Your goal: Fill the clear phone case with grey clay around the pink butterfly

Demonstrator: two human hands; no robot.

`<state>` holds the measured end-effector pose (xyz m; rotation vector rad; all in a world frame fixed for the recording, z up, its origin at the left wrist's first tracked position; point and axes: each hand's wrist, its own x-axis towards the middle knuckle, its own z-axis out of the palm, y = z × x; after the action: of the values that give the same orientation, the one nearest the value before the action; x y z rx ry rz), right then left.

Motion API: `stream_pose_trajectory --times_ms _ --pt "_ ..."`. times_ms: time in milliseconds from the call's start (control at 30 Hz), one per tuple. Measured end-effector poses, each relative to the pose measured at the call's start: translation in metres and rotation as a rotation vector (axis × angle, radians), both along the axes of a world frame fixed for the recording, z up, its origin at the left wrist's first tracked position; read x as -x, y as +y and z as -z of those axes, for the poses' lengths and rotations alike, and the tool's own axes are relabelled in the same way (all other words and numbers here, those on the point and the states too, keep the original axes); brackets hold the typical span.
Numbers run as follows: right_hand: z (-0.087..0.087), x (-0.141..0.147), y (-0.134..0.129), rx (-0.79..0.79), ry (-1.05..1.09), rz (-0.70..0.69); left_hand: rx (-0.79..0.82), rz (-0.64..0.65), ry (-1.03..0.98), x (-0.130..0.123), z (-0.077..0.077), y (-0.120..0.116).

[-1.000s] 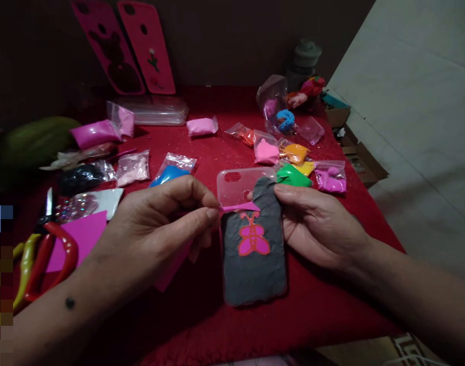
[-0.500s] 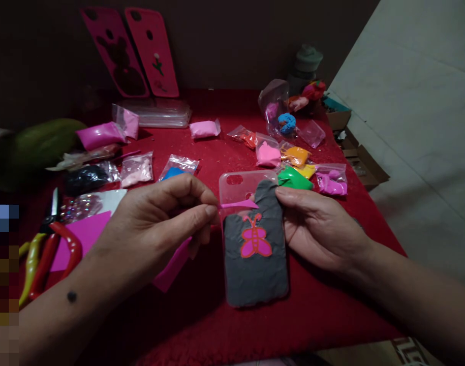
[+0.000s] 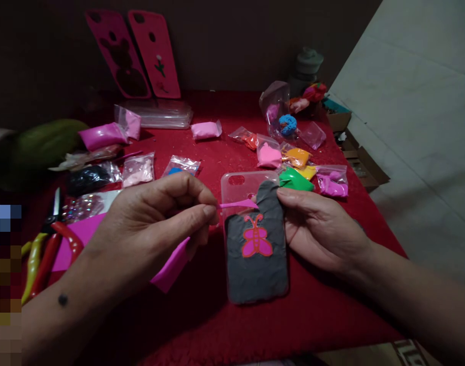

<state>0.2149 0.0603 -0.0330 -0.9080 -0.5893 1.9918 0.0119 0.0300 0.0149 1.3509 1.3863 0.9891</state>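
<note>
My right hand [image 3: 319, 223] grips the right edge of a clear phone case [image 3: 232, 187]. Grey clay [image 3: 255, 282] covers its lower part and runs up the right side, bearing a pink butterfly [image 3: 257, 242] with an orange-red outline. Between thumb and forefinger, my left hand [image 3: 167, 218] pinches a thin pink tool [image 3: 238, 204], whose flat tip lies over the case at the edge of the grey clay, above the butterfly. Beneath my left hand a bright pink strip [image 3: 171, 267] shows; whether the fingers hold it is hidden.
Bags of pink [image 3: 269, 154], green [image 3: 296, 180] and other clay lie beyond the case. Pliers [image 3: 51, 244] and a pink sheet [image 3: 78, 236] are at left. Two pink phone cases [image 3: 156, 53] stand at the back, near stacked clear cases [image 3: 159, 114]. A cardboard box [image 3: 369, 165] is at right.
The view has shifted very slightly. Both hands, the pink tool and the phone case keep nearly the same positions relative to one another.
</note>
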Motion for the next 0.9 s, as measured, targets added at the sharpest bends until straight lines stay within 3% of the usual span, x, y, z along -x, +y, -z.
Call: stream_pose_trajectory --times_ms 167,267,467,567,667,800,867,900 --pt "0.0 0.0 0.0 0.01 -0.002 0.013 -0.037 0.019 0.112 0.002 -0.001 -0.003" --pt "0.0 0.0 0.0 -0.002 -0.002 0.01 -0.01 0.002 0.065 0.005 -0.001 -0.001" --pt "-0.001 -0.002 0.001 0.017 -0.005 -0.022 -0.119 -0.245 -0.053 0.01 0.008 0.01" --pt "-0.001 -0.001 0.001 0.017 0.0 -0.008 -0.076 -0.231 -0.005 0.012 0.016 0.016" --pt "-0.002 0.0 0.0 0.03 0.004 0.009 -0.081 -0.166 0.197 0.015 0.023 0.02" --pt "-0.004 0.0 -0.002 0.04 0.043 -0.016 -0.339 0.097 0.576 0.014 0.026 0.018" --pt "-0.003 0.001 -0.004 0.03 0.062 -0.047 -0.447 0.075 0.629 0.011 0.023 0.014" --pt "-0.003 0.002 -0.005 0.019 0.068 -0.062 -0.418 0.055 0.589 0.009 0.021 0.012"
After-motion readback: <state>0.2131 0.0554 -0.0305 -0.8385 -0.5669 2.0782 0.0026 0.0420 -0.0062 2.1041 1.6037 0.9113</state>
